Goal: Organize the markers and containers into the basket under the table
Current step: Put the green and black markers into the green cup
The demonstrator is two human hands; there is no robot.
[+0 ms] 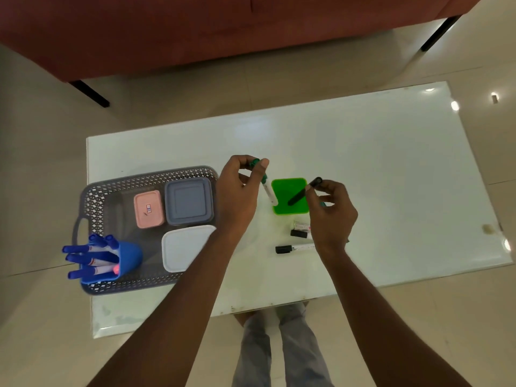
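Note:
My left hand grips a green-capped white marker by its cap end, tilted over the glass table. My right hand pinches a black marker above a green container. Two black-capped markers lie on the table just left of my right wrist. A grey lattice basket sits at the left, seen through the glass. It holds a pink box, a grey-blue box, a white box and a blue cup of blue-capped markers.
A red-brown sofa with black legs stands beyond the far edge of the table. Beige floor tiles surround the table. My legs show below the near edge. A small stain marks the right side of the glass.

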